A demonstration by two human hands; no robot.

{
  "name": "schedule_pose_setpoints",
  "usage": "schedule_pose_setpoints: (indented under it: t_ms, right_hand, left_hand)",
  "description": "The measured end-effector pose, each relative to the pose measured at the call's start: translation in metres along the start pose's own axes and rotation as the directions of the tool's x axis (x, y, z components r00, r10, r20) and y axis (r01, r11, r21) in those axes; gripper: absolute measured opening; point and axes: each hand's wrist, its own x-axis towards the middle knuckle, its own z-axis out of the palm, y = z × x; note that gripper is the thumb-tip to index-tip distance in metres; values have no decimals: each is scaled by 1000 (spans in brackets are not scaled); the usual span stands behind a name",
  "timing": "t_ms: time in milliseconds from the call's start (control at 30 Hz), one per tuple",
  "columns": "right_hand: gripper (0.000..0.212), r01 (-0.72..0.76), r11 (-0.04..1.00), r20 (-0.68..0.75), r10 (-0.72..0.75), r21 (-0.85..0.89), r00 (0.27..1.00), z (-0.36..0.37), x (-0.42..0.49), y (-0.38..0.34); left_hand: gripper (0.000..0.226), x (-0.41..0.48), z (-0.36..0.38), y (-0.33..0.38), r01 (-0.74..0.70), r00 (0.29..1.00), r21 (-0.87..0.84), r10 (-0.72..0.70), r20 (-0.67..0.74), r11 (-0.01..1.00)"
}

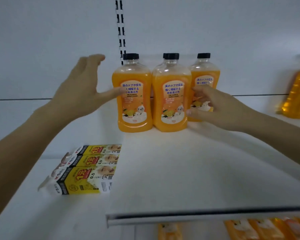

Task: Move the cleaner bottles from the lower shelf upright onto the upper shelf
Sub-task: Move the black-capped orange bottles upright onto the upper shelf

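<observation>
Boxes (87,168) lie lower left on the upper shelf (180,170). Orange bottles (171,101) stand upright mid-frame. The left hand (80,90) is spread, thumb touching the leftmost. The right hand (220,110) curls at the rightmost, grip unclear.

Cleaner bottles (134,94) upright, upper shelf (180,170) — left hand (81,87), right hand (220,108) beside
</observation>
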Motion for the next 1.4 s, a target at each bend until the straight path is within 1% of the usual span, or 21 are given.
schedule_pose_setpoints:
  t_ms: [67,133,233,267,333,400,467,533,600,700,767,867,933,1000,1100,1167,1233,1300,1400]
  right_hand:
    - [66,79,996,15,-78,-38,997,-6,-10,1]
    - [65,145,987,25,-143,-77,989,-12,-21,1]
    - [67,184,976,13,-184,-116,983,-24,-44,-1]
    - [68,182,976,2,-183,-119,983,-29,-55,0]
    - [66,177,979,-37,-181,-101,983,-41,-82,3]
    - [65,169,984,-99,-175,-61,980,-53,-114,8]
    - [63,154,988,-191,-152,-7,970,-63,-151,16]
    - [55,156,988,-274,-145,19,951,-70,-190,25]
    - [49,155,988,-327,-139,24,935,-73,-228,35]
    - [40,148,988,-384,-122,40,915,-68,-282,53]
    - [37,106,990,-390,-61,93,919,-58,-318,65]
    - [37,-31,985,-338,87,168,937,-35,-373,82]
    - [33,-134,967,-301,196,217,933,-16,-407,94]
    - [32,-251,932,-254,317,261,914,6,-439,103]
    - [37,-434,855,-111,479,285,871,39,-484,117]
    - [39,-543,802,-16,564,249,826,56,-509,128]
    - [40,-626,754,41,631,199,774,70,-525,137]
    - [41,-679,715,94,674,167,733,83,-532,140]
    - [42,-711,690,156,694,135,703,101,-532,138]
  left_hand:
    - [87,-8,-12,13,-127,989,91,133,-62,988]
    - [76,-16,-18,30,-221,972,117,228,-53,968]
    - [59,-31,-20,61,-278,959,133,282,-8,951]
    - [55,-39,-19,71,-274,960,127,279,-23,953]
    - [44,-61,-16,89,-240,962,83,248,-114,967]
    - [35,-93,-10,107,-184,956,13,181,-230,983]
    - [32,-127,-3,130,-121,938,-57,95,-333,991]
    - [30,-159,6,156,-81,922,-91,40,-384,992]
    - [28,-190,19,184,-66,925,-112,19,-379,991]
    - [24,-237,48,223,-45,953,-173,-10,-303,984]
    - [22,-269,71,241,-1,977,-223,-46,-206,975]
    - [19,-319,105,256,168,983,-284,-182,-21,944]
    - [17,-350,127,260,273,962,-291,-258,90,917]
    - [16,-378,143,259,348,934,-290,-303,188,892]
    - [12,-416,160,250,411,897,-266,-336,288,872]
    - [9,-437,168,240,448,871,-228,-364,331,865]
    - [8,-450,176,229,513,824,-174,-425,375,841]
    - [9,-458,183,215,566,778,-118,-483,401,816]
    - [12,-467,189,193,600,733,-56,-520,438,798]
